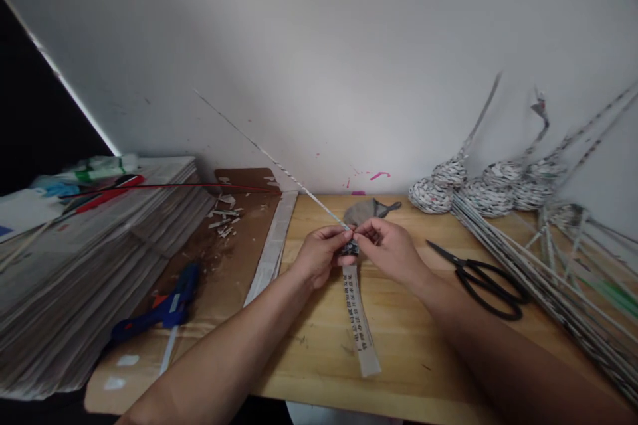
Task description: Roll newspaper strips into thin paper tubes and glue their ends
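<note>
The paper rod slants up from both hands toward ten o'clock, its lower end between the fingertips over the table. The left hand pinches that end between thumb and fingers; the right hand has thumb and fingertips pressed together on it from three o'clock. The printed strip runs from under the fingers to six o'clock.

Around the hands, a grey pouch lies just beyond, near twelve. Woven paper shapes stand at two by the wall, with a bundle of rods beside them; black-handled scissors lie between three and four. A blue glue gun is at eight on cardboard, with scraps between nine and ten. The newspaper stack sits farther out at nine.
</note>
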`<state>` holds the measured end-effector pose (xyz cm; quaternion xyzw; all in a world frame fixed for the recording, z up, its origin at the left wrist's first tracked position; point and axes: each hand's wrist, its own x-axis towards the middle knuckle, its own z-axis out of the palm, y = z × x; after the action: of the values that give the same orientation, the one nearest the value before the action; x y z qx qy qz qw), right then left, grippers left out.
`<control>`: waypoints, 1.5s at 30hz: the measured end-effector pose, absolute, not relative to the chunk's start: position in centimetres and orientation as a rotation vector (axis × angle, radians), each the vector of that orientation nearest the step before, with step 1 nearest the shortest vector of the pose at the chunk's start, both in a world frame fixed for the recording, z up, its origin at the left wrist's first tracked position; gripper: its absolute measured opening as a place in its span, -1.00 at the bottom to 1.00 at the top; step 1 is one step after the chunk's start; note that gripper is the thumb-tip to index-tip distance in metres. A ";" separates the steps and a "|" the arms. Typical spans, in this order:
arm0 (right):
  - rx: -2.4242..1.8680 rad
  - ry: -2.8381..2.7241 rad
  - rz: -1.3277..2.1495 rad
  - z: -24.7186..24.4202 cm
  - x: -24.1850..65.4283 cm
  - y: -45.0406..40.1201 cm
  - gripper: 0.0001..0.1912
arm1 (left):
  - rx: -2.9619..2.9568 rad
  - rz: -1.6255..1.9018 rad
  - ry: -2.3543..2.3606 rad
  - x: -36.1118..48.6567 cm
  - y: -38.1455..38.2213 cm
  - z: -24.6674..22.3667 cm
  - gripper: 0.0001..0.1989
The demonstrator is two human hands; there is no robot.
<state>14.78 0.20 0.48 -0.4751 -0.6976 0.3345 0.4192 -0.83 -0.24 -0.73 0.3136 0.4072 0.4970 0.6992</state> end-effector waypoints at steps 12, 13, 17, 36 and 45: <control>-1.198 -1.720 0.839 -0.4 14.7 0.4 -0.92 | 0.684 1.142 0.906 -0.9 0.0 -0.6 -0.78; -1.184 -1.710 0.845 -0.6 14.7 0.5 -0.91 | 0.695 1.138 0.902 -1.0 0.0 -0.6 -0.78; -1.115 -1.687 0.845 -0.9 14.7 0.5 -0.88 | 0.720 1.147 0.906 -1.0 0.0 -0.6 -0.76; -1.076 -1.849 0.405 -0.6 14.4 -0.3 -0.76 | 0.724 1.141 0.933 -1.2 0.0 0.0 -0.78; -1.026 -1.994 0.259 -0.6 14.6 -0.3 -0.71 | 0.702 1.154 0.931 -1.3 0.1 -0.1 -0.84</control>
<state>14.61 -0.29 -0.63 -0.4107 -0.7984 0.1036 0.4280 -1.30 0.06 -0.10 0.3130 0.4149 0.5145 0.6820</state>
